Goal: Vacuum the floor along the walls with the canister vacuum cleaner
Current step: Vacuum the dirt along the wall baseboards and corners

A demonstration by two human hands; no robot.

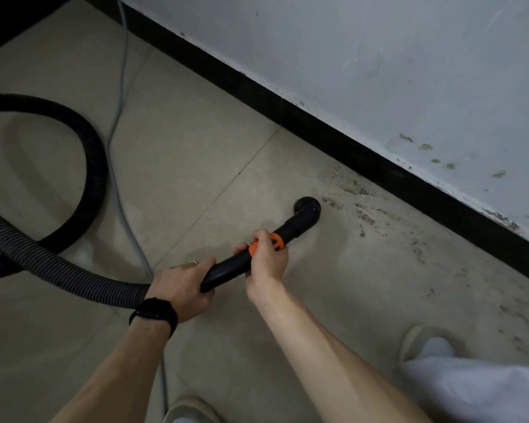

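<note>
Two hands, left (180, 288) and right (268, 261), grip one wand (226, 268); nozzle (307, 210) on floor (196, 141).

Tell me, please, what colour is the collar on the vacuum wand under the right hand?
Orange, on the collar of the black wand; the head view shows it.

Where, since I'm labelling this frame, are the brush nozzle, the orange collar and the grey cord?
brush nozzle (308, 209): head view, on its black elbow above the bristles.
orange collar (277, 240): head view, on the orange patch nearest the nozzle.
grey cord (122, 87): head view, on its upper stretch.
</note>
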